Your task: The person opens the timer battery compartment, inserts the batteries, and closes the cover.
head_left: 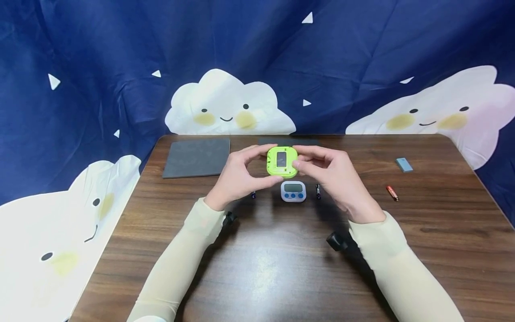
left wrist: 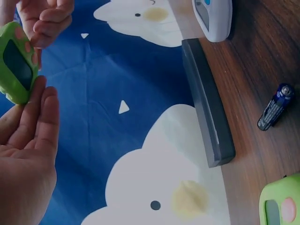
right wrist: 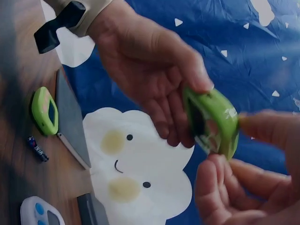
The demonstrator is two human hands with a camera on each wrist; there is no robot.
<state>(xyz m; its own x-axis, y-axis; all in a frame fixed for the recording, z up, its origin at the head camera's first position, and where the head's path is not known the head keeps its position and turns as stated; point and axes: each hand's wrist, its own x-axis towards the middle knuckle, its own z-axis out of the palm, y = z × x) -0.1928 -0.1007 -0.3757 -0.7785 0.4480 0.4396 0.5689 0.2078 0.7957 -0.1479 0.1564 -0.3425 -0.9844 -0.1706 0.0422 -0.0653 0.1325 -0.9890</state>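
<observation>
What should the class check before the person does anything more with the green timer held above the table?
1. Green timer gripped by both the left hand and the right hand: ok.
2. Timer lifted off the table: ok.
3. White timer lying flat below the hands: ok.
4. Red battery out of the way, to the right: ok.
5. Battery fitted inside the green timer: cannot tell.

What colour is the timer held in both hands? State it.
Lime green timer; clearest in the head view.
</observation>
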